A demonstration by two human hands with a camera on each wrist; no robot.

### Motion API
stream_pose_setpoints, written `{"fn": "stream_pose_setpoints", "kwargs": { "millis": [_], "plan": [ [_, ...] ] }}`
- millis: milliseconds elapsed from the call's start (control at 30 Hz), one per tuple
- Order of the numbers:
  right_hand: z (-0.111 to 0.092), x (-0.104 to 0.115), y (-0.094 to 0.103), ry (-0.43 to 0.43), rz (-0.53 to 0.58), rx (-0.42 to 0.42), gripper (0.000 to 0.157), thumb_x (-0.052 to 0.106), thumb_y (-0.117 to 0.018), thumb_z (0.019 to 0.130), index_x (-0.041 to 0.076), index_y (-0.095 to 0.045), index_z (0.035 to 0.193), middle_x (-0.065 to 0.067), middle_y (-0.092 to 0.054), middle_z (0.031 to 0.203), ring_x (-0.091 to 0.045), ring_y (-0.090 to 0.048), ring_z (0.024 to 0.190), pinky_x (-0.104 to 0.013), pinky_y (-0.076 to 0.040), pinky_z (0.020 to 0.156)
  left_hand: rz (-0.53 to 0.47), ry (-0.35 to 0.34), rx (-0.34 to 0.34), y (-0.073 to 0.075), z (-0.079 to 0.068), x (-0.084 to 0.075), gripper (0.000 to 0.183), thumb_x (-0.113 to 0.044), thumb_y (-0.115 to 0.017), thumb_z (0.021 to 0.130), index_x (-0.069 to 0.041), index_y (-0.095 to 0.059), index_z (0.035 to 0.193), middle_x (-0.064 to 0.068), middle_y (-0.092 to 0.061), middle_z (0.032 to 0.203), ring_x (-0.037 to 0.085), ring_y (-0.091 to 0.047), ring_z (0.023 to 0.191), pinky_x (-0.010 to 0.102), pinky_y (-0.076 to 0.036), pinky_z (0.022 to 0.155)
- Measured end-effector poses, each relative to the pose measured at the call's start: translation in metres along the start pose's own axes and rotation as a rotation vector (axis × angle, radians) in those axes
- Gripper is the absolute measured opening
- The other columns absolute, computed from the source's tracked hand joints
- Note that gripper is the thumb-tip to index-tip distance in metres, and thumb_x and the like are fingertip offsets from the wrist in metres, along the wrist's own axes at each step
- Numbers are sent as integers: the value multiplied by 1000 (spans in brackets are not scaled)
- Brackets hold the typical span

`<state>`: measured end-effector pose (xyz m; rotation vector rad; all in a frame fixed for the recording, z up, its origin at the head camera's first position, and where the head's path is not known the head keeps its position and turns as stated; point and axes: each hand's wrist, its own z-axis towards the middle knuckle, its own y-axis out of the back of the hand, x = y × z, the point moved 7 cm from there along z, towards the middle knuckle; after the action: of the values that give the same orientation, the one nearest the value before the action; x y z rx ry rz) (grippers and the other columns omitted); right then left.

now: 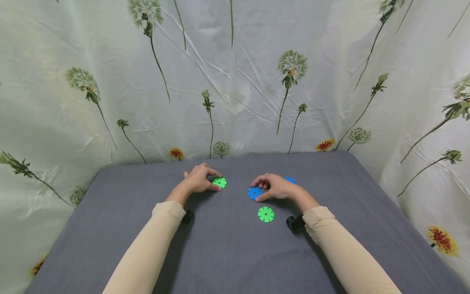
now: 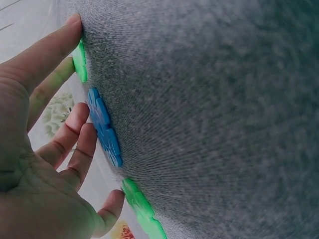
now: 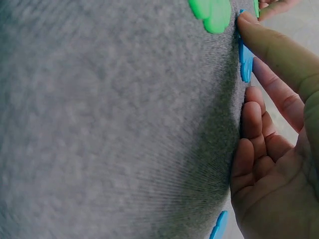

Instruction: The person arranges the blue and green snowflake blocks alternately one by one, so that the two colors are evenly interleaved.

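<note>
A green disc [image 1: 219, 182] lies on the table [image 1: 220, 253], its rim pinched by the left hand [image 1: 198, 179]; the right hand [image 1: 277, 188] likewise pinches a blue disc [image 1: 254, 193]. Gripping seems the step in hand; the next move probably calls for steady edge pressure. A second green disc [image 1: 266, 214] and second blue disc [image 1: 290, 179] lie near the right hand. Grey fabric covers the table; dandelion-printed curtain [image 1: 242, 73] hangs behind.

There are two green discs [image 1: 266, 218] and two blue discs [image 1: 251, 194].
</note>
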<state>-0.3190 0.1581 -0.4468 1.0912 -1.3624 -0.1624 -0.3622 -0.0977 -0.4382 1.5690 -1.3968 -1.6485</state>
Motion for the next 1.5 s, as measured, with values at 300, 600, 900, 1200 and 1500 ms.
{"fn": "stream_pose_setpoints", "kwargs": {
  "millis": [300, 600, 900, 1200, 1500],
  "plan": [
    [0, 1, 0, 8, -6, -17, 42, 21, -89, 90, 10, -74, 128, -4, -62, 109, -18, -52, 100, -37, -44, 94, -22, -2, 1, 4, -3, -4, 45, -37, -91, 87, -32, -80, 131, 9, -58, 147, 37, -51, 136, 67, -29, 105],
    [-2, 5, 3, 14, 28, -41, 43, 17, -91, 88, 11, -67, 123, -4, -58, 98, -18, -52, 92, -36, -44, 86, -29, 8, -9, 5, -3, -6, 45, -35, -92, 87, -32, -80, 130, 10, -57, 151, 37, -49, 141, 68, -28, 106],
    [-1, 4, 6, 7, 139, -38, 49, 10, -92, 85, 7, -69, 128, -2, -57, 94, -17, -53, 89, -28, -46, 81, -31, 17, -11, 3, -3, -4, 44, -35, -92, 87, -33, -80, 130, 8, -56, 152, 36, -48, 142, 69, -28, 108],
    [0, 0, 6, -17, 108, -1, 54, 10, -92, 85, 7, -72, 135, -1, -61, 100, -16, -53, 93, -29, -46, 85, -35, 11, -15, 2, -3, -2, 44, -35, -92, 87, -33, -80, 130, 8, -58, 150, 35, -49, 140, 66, -29, 105],
    [0, -1, 4, -27, 103, -5, 52, 12, -91, 86, 7, -73, 134, 0, -61, 101, -15, -54, 94, -29, -47, 86, -38, 13, -16, 1, -2, -1, 45, -36, -92, 87, -34, -80, 130, 8, -58, 149, 35, -49, 139, 66, -28, 105]
  ]
}}
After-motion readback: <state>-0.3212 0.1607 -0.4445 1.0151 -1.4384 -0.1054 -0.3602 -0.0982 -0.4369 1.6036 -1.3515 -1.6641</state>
